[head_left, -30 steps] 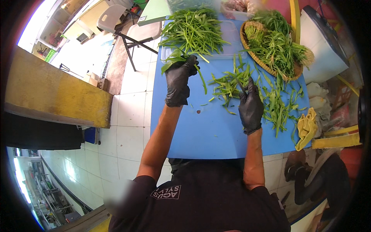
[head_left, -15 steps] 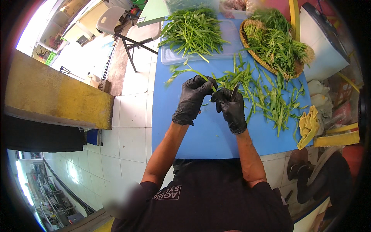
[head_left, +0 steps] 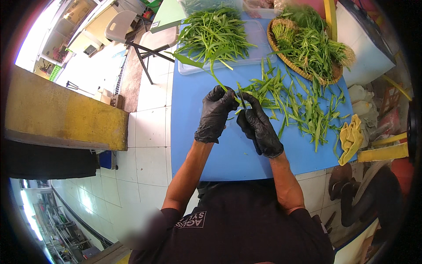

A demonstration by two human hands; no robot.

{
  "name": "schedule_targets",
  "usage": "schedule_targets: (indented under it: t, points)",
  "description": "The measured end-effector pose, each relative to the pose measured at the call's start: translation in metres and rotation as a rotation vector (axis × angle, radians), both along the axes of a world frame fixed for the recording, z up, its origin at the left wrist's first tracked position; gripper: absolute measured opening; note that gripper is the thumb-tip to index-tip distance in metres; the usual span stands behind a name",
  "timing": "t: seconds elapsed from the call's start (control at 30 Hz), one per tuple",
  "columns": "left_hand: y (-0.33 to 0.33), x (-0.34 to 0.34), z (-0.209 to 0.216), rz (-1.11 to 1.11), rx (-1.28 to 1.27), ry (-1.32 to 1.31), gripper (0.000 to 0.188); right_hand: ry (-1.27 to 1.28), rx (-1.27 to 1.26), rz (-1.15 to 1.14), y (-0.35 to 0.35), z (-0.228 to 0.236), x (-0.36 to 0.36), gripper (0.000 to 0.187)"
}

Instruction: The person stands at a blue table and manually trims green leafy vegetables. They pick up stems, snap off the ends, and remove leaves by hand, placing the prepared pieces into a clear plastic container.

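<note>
My left hand, in a black glove, pinches a leafy green stem that looks like water spinach. Its leaves point up and away, over the pile behind. A small dark-bladed knife is in my gloved right hand. The blade stands nearly upright against the stem's near end, close to my left fingertips; most of the handle is hidden in the fingers. Just right of my hands, loose leafy stems lie scattered on the blue table.
A heap of cut greens rests on a clear plastic lid at the back. Bundled greens with roots fill a woven basket at back right. A yellow cloth lies on the right edge. A folding chair stands back left.
The stem has swung from pointing left to pointing away from me. My right hand has turned, bringing the knife blade left against the stem.
</note>
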State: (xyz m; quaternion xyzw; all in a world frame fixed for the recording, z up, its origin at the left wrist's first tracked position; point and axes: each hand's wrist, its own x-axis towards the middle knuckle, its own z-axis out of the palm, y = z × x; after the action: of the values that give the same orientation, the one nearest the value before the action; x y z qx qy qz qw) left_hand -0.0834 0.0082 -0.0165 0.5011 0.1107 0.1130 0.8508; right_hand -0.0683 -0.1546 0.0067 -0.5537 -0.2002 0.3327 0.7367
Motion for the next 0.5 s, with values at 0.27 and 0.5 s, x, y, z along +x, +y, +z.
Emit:
schedule_targets:
  t: [0.27,0.5]
  points:
    - [0.0049,-0.0021,-0.0018,-0.032,-0.127,-0.016,0.018,0.240,0.138,0.084,-0.0066,0.0057,-0.0026,0.044]
    - [-0.0020,-0.0041,-0.0003,-0.037,-0.087,0.001,0.018,0.239,0.160,0.064,-0.0046,0.0037,0.0010,0.045]
